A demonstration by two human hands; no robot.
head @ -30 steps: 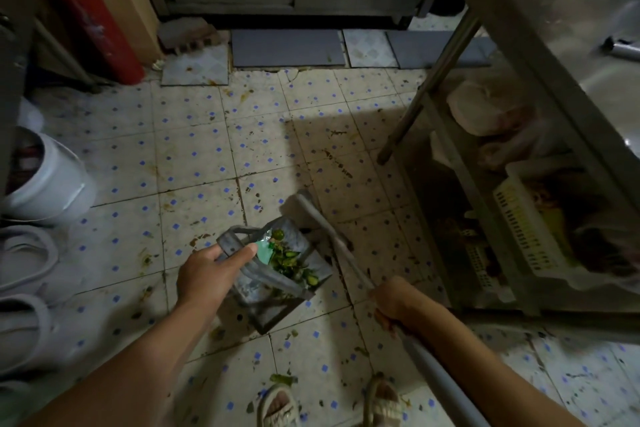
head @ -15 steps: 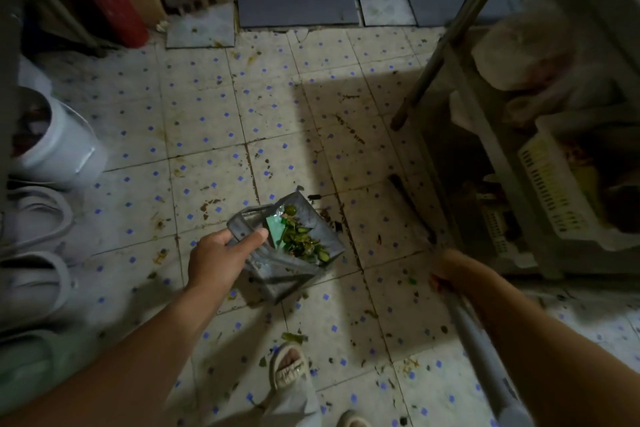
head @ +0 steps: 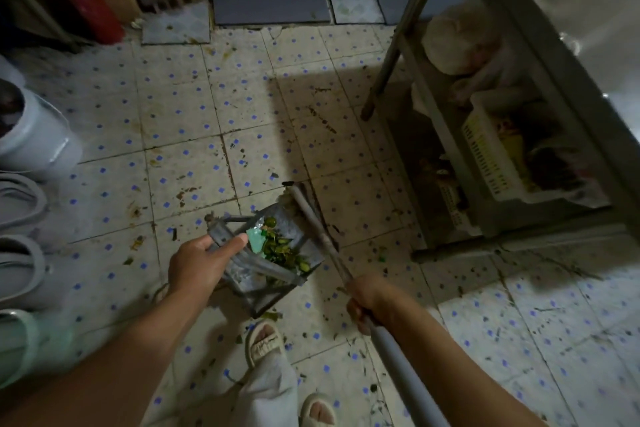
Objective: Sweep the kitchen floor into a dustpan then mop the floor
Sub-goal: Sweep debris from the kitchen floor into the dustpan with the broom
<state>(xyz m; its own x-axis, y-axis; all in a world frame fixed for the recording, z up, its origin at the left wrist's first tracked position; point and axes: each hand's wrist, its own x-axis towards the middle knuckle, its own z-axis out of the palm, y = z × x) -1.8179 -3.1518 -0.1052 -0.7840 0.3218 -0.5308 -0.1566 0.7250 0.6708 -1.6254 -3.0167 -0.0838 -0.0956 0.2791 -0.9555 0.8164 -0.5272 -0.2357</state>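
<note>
Bare forearms with no sleeves lead to the left hand (head: 197, 265) and right hand (head: 367, 302). Near the bottom edge, pale light trousers (head: 266, 392) fall over cream open-toed slide sandals (head: 265, 340) with wide straps.

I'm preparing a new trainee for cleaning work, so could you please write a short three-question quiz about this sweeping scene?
1. True or false: the dustpan already holds green scraps.
2. Which hand grips the broom handle? A) the left hand B) the right hand C) both hands
3. Fill in: the yellow basket sits on the lower shelf of the metal ____.

Key:
1. True; green scraps and a pale green wrapper lie in the pan.
2. B; the left hand holds the dustpan's handle instead.
3. table.
</note>
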